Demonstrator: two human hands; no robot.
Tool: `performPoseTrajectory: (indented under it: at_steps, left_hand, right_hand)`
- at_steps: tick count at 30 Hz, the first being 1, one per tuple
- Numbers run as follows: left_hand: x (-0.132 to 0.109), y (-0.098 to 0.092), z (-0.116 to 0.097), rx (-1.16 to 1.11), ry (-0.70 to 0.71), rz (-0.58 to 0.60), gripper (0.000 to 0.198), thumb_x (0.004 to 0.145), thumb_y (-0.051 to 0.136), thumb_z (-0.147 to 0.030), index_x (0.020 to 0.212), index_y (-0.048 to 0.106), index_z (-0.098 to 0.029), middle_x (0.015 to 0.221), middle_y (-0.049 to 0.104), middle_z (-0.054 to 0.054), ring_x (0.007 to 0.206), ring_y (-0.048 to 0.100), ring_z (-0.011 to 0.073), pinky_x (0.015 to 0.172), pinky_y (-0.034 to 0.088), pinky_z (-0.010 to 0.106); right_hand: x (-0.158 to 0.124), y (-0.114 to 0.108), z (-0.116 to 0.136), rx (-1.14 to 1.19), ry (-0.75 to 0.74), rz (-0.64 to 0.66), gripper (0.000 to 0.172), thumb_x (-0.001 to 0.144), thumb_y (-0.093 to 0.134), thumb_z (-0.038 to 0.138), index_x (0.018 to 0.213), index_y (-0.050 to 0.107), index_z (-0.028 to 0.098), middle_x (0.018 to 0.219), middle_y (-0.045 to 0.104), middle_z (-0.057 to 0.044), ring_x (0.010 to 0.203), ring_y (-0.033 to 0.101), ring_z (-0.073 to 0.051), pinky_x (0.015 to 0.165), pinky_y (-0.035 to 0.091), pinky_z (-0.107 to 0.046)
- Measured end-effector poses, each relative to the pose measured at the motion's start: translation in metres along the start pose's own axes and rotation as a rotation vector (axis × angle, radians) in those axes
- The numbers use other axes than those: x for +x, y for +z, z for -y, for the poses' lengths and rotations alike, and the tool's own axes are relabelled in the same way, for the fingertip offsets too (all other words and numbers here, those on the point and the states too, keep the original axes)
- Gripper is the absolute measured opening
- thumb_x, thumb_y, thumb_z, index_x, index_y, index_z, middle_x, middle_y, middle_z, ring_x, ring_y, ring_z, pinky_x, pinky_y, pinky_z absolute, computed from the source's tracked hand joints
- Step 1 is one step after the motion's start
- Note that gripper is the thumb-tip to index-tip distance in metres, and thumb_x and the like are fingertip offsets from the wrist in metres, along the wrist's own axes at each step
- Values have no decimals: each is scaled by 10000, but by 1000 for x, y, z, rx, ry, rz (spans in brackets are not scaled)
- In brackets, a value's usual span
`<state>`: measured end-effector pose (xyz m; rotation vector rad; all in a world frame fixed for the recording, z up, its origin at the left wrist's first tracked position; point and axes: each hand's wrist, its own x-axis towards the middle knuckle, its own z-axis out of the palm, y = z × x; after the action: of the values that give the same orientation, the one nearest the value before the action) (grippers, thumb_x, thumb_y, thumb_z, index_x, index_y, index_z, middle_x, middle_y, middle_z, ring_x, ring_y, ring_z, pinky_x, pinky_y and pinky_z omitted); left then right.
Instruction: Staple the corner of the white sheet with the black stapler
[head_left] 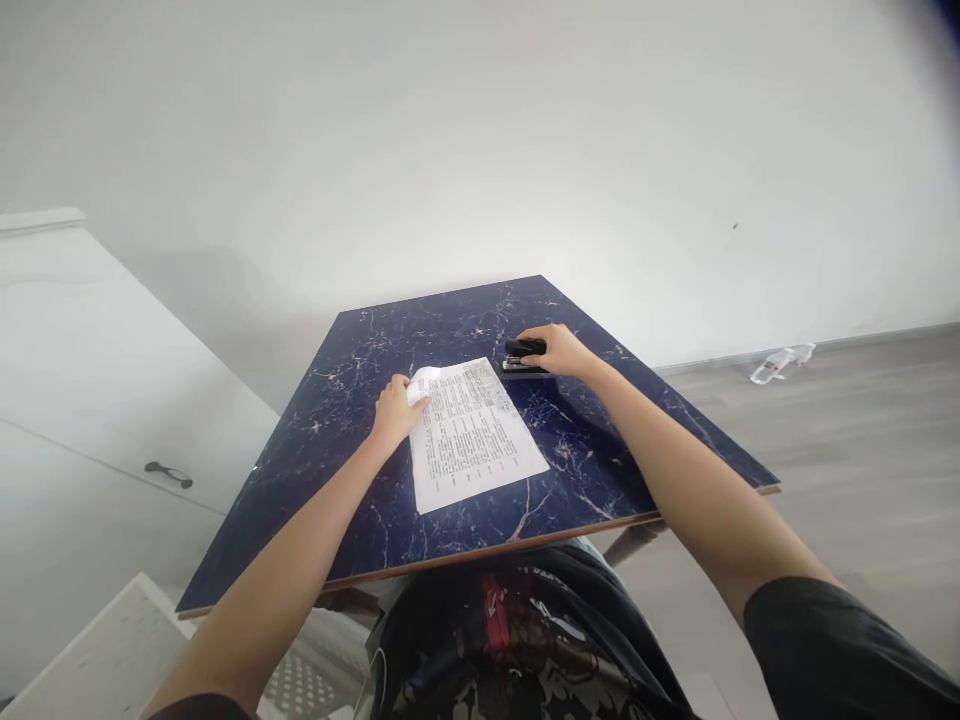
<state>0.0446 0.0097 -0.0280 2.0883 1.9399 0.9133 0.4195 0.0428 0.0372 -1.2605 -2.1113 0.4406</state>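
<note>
The printed paper [472,440] lies flat near the middle of the dark marbled table [352,350], its corner at 10 o'clock curled up where the left hand [395,408] pinches and steadies it. The right hand [559,350] is wrapped over a black stapler [523,356] that sits on the table just off the sheet's 1 o'clock corner — touching or overlapping the edge, I cannot tell which. No staple shows in the paper at this size, so by my reading the sheets are squared and held but not yet fastened — positioning looks done, pressing looks left. A plastic bottle [780,365] lies on the floor at 3 o'clock.
</note>
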Motion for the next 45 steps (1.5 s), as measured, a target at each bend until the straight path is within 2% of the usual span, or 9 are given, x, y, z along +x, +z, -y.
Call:
performPoseTrajectory:
  at_steps: [3,7,10,15,19,24,33,41,45]
  left_hand:
    - [-1,-6,-4,-144,64,6,436,861,708,-200,1263,546,-248,1036,716,75,924,712,285,897,528,432]
    - [-1,-17,-8,-271,257,-89,291,930,544,-149,1191,640,-233,1211,731,81,1084,703,270,1004,511,420]
    - [-1,-21,-11,-336,325,-151,294,1001,468,-201,1138,727,-209,1177,765,79,1059,712,258,985,526,398]
    - [-4,-26,-14,-413,364,-195,330,1065,482,-338,1160,774,-213,1146,790,84,1010,733,251,957,543,389]
    - [-4,-27,-13,-432,362,-241,364,1079,485,-408,1175,771,-203,1178,786,96,1060,730,258,997,534,398]
    - [-1,-26,-5,-426,327,-274,348,1075,500,-401,1164,769,-200,1171,786,97,1065,728,256,994,529,393]
    - [2,-23,-4,-442,259,-249,308,1033,549,-372,1125,780,-191,1134,790,91,1058,725,264,1006,531,403]
    - [3,-27,-2,-502,215,-256,265,995,567,-276,1130,782,-200,1164,781,79,1124,711,261,1072,502,418]
    - [1,-26,-5,-513,191,-227,261,977,588,-286,1128,784,-202,1051,781,60,1023,719,258,998,543,410]
  right_hand:
    - [1,-2,-10,-60,42,45,375,782,745,255,1140,818,171,1064,806,-106,1022,725,-335,918,546,-465]
    - [-1,1,-7,-70,51,130,419,774,736,287,1166,808,159,1046,796,-113,946,717,-301,828,522,-406]
    - [-3,6,0,-65,18,123,377,834,730,407,1118,798,168,1024,785,-112,867,692,-263,778,486,-380]
    - [-5,18,10,-105,110,55,512,974,553,661,756,650,208,715,643,-59,654,544,-193,641,366,-353]
    - [-3,22,11,-76,79,65,610,1019,499,646,593,381,226,565,396,10,556,350,-143,606,285,-348]
    - [-4,24,12,8,49,131,645,1022,525,638,604,249,232,558,246,51,532,211,-119,579,223,-345]
    - [-9,40,44,48,47,209,649,1038,519,636,594,266,237,534,267,51,510,190,-105,557,199,-348]
    - [-3,39,22,-7,5,186,643,1068,490,604,599,245,238,520,263,50,511,219,-112,569,257,-354]
    - [-4,38,20,41,-16,187,639,1075,492,581,604,230,238,531,242,57,521,188,-110,558,233,-351]
